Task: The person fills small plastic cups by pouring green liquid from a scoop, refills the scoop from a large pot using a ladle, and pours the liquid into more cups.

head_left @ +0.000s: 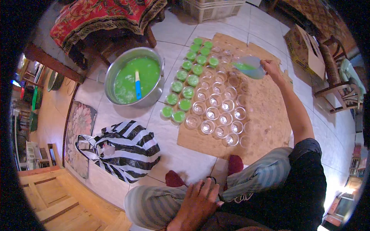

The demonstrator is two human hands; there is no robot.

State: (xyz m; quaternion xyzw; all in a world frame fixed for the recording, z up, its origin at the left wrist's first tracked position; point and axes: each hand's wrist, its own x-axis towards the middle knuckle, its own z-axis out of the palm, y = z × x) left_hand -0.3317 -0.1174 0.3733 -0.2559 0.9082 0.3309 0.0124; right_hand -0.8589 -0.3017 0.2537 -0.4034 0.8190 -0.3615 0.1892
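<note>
The right hand [271,69], out at 2 o'clock from the middle of the view, has its fingers closed round the handle of a translucent jug [254,73]. The jug holds some green liquid and is tilted with its lip towards 9 o'clock, over the far part of the clear cups [216,101]; whether any liquid is running out is too blurred to tell. The left hand [198,204], at 6 o'clock, lies palm down by the person's legs, its fingers loosely spread and slightly bent, with no object showing in its grasp

The clear cups stand in close rows on a brown sheet [268,119] laid over the tiled floor [169,138]. On their 9 o'clock side are the green-filled cups [188,92], mostly in two columns. At 10 o'clock a metal pot [153,92] contains more green liquid, with a blue-handled utensil [138,90] in it. A striped bag [133,154] sits at 8 o'clock, on the floor
</note>
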